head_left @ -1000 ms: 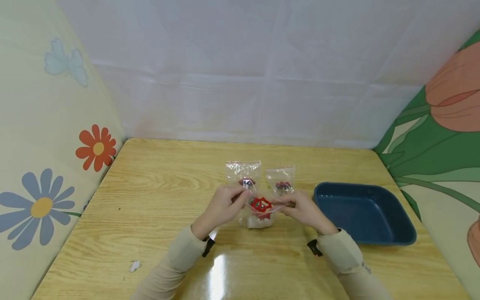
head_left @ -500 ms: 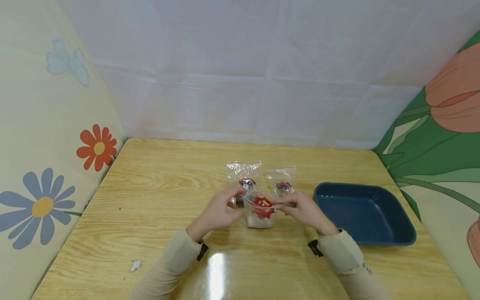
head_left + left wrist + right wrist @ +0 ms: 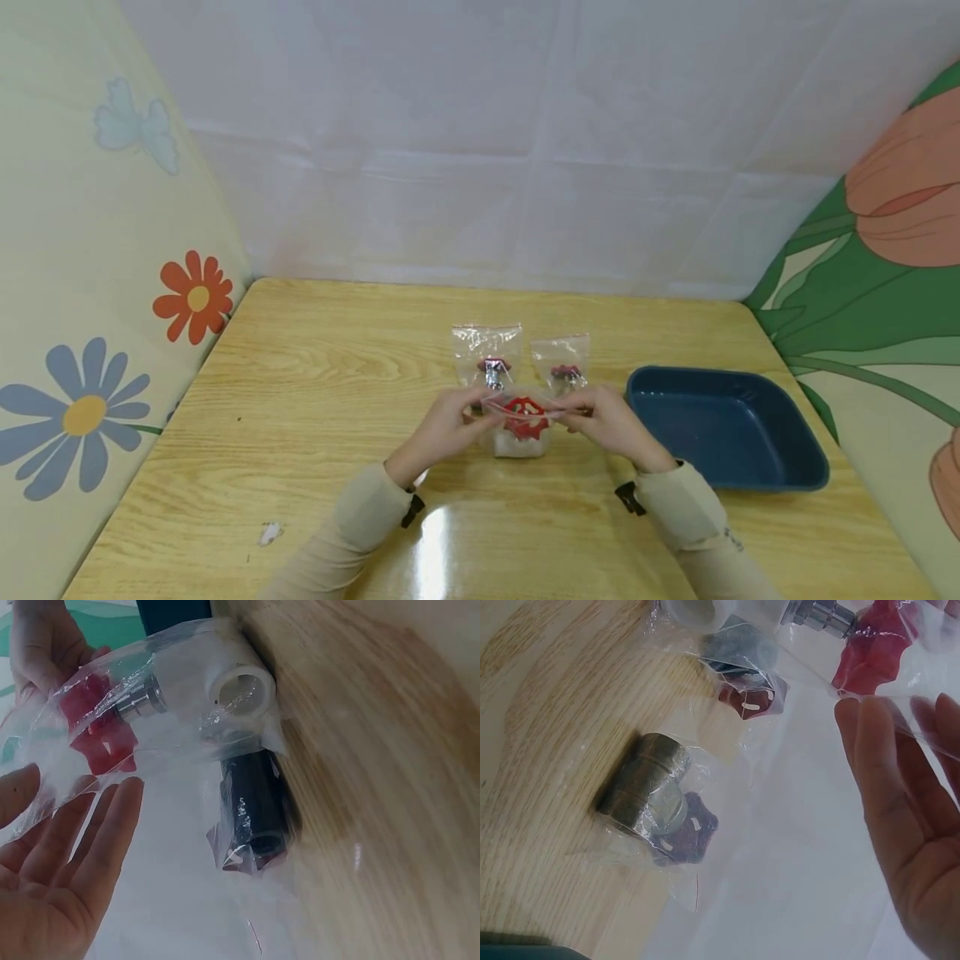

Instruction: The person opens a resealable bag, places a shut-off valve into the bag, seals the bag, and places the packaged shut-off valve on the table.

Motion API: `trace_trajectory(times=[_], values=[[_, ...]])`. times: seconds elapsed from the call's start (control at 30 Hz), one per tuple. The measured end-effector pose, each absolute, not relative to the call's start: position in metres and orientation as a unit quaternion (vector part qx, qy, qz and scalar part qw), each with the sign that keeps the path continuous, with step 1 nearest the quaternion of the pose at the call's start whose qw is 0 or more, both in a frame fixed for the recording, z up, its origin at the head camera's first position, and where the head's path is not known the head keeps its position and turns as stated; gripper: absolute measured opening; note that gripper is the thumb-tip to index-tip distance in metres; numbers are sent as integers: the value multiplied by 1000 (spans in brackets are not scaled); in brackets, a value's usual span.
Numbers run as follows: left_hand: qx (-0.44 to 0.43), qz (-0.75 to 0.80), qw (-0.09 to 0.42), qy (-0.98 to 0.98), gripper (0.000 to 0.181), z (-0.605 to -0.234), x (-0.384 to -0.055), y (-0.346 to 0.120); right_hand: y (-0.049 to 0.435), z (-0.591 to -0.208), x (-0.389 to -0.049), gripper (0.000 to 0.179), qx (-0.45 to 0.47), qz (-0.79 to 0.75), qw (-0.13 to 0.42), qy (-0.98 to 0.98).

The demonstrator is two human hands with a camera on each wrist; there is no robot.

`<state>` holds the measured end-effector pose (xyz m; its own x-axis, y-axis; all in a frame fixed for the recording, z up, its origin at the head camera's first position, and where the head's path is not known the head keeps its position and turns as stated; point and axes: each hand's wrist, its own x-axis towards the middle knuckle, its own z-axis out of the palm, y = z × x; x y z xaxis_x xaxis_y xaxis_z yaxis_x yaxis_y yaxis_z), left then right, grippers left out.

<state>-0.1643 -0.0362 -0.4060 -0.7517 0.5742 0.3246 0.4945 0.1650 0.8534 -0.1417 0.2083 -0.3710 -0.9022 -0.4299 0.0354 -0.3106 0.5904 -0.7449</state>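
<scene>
A clear zip bag (image 3: 522, 435) stands upright on the table, holding a white valve (image 3: 244, 690) with a red handwheel (image 3: 527, 417). My left hand (image 3: 444, 427) pinches the left end of the bag's mouth between thumb and fingers. At the other end of the mouth, my right hand (image 3: 609, 423) grips the plastic. Just behind sit two more bagged valves: a black valve (image 3: 255, 802) to the left and a brass valve (image 3: 645, 784) to the right, each with a red handwheel. The front bag and my hands partly hide them in the head view.
To the right of my right hand lies a dark blue tray (image 3: 750, 479). The wooden table (image 3: 322, 375) has a pale worn patch (image 3: 270, 533) at front left. A white cloth (image 3: 420, 217) hangs behind the table, with patterned sheets on both sides.
My left hand spread its fingers off the bag's left edge half a second ago, then came back to pinch the mouth. The mouth looks narrower now; my right hand stayed in place.
</scene>
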Motion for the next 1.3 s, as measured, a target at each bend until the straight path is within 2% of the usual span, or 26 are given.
trace_trajectory(times=[0.23, 0.53, 0.8, 1.1, 1.3], values=[[322, 533, -5, 782, 8, -409, -163, -35, 209, -373, -141, 16, -201, -421, 75, 881], [319, 548, -1, 773, 14, -411, -164, -38, 214, -373, -137, 21, -185, -442, 62, 876], [338, 535, -34, 774, 14, -413, -166, -40, 213, -371, -133, 21, -168, -456, 43, 873], [342, 534, -52, 771, 6, -414, -168, -39, 212, -377, -135, 6, -175, -432, -6, 885], [353, 512, -82, 779, 6, -414, -167, -41, 211, -379, -135, 8, -194, -390, -61, 898]])
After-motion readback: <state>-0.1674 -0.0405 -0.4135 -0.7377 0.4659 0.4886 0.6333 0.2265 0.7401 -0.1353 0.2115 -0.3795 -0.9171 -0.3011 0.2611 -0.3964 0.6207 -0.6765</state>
